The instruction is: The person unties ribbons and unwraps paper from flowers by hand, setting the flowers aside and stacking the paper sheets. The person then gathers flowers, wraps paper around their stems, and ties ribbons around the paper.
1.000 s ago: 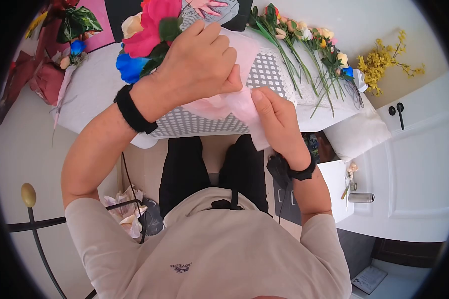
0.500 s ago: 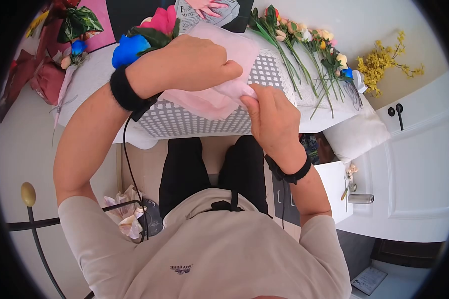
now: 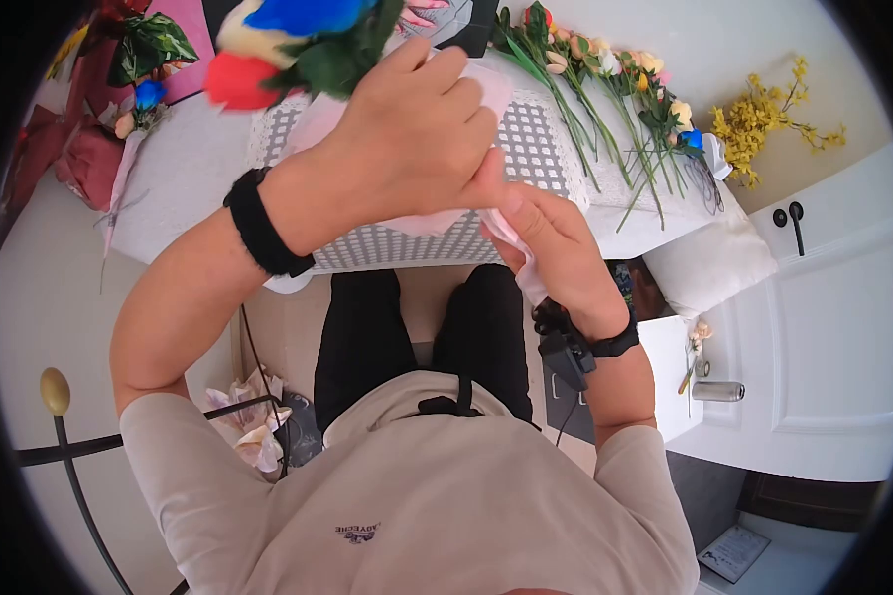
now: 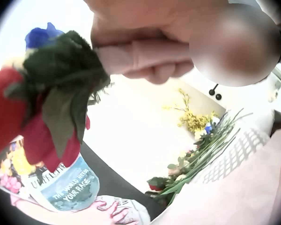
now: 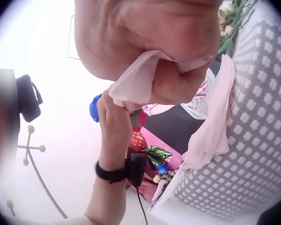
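Observation:
In the head view my left hand (image 3: 407,139) grips a bouquet of artificial flowers by the stems, which its fingers hide. Blue (image 3: 313,12), cream and red blooms with dark green leaves (image 3: 337,64) fan out beyond the knuckles. My right hand (image 3: 561,253) sits right against the left one and pinches a strip of thin pink wrapping paper (image 5: 136,77) at the stem end. The strip's tail hangs below the right thumb. Beneath both hands, a larger pink sheet (image 5: 208,136) lies over the lattice-patterned cloth (image 5: 253,117) on the table.
Several loose stemmed flowers (image 3: 605,99) line the table's right side, with yellow blossom sprays (image 3: 774,124) beyond. A dark red wrapped bouquet (image 3: 94,164) stands at the left. A printed dark panel (image 4: 107,173) is at the back. Cables hang from the wrist cameras.
The bouquet has turned in my left hand: blue blooms, earlier at the left, are now on top, with red at the left. The left wrist dipped, then rose again; the right hand keeps the paper.

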A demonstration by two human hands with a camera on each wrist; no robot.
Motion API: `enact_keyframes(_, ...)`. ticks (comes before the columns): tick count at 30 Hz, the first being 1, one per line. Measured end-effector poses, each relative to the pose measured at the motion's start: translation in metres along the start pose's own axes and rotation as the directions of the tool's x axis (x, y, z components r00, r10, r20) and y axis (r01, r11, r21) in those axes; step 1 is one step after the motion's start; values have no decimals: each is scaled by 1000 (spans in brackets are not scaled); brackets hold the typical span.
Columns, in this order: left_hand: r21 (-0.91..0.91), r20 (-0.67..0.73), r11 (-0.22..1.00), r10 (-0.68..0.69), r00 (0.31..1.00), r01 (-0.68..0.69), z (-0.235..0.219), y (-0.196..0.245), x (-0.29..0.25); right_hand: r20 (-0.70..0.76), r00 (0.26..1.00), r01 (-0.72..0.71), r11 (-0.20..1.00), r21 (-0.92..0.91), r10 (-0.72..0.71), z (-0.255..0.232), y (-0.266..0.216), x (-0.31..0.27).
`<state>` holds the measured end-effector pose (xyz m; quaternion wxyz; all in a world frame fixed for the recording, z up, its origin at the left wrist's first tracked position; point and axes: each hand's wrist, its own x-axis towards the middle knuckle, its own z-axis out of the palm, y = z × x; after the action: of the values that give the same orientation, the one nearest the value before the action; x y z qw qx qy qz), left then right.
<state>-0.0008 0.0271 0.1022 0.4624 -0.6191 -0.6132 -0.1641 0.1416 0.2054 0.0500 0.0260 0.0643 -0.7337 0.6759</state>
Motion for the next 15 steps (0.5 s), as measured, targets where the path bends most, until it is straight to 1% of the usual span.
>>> enact_keyframes(1,-2,-1,1000,4,1000,-4,0,-3,-3,-4,1000,2,1000,0,-2,2,-3,-1)
enact_keyframes(2,0,92,1000,-3,996,3,0,-7,-6,-68,994,69,975,-209,-85,6,-6,-2)
enact_keyframes(3,3,185,1000,-12,983,11,0,-8,-8,-110,978,117,904,-412,-177,10,-6,-2)
enact_keyframes(4,3,186,1000,-11,982,11,0,-8,-9,-110,978,117,904,-411,-177,13,-4,0)
enact_keyframes(5,43,367,999,-38,929,24,-2,-8,-7,-149,942,177,823,-540,-300,15,1,2)
enact_keyframes(6,85,533,996,-71,843,30,-2,-8,-6,-168,891,216,720,-660,-422,15,6,4)
enact_keyframes(7,87,533,996,-72,843,30,-2,-9,-7,-168,890,218,720,-659,-423,12,13,7)
enact_keyframes(9,-13,437,999,-23,899,32,-3,-13,-10,-59,751,315,435,-843,-658,10,23,13)
enact_keyframes(10,-12,437,999,-25,899,33,-3,-14,-10,-58,751,316,435,-843,-658,10,24,12)
enact_keyframes(12,-126,639,985,-7,769,114,-6,-17,-6,27,745,274,269,-923,-666,10,22,11)
enact_keyframes(13,-123,639,985,-12,769,118,-6,-18,-3,32,746,278,267,-923,-665,10,22,12)
enact_keyframes(15,-136,811,966,-19,585,220,-3,-21,4,82,712,281,175,-944,-697,11,25,13)
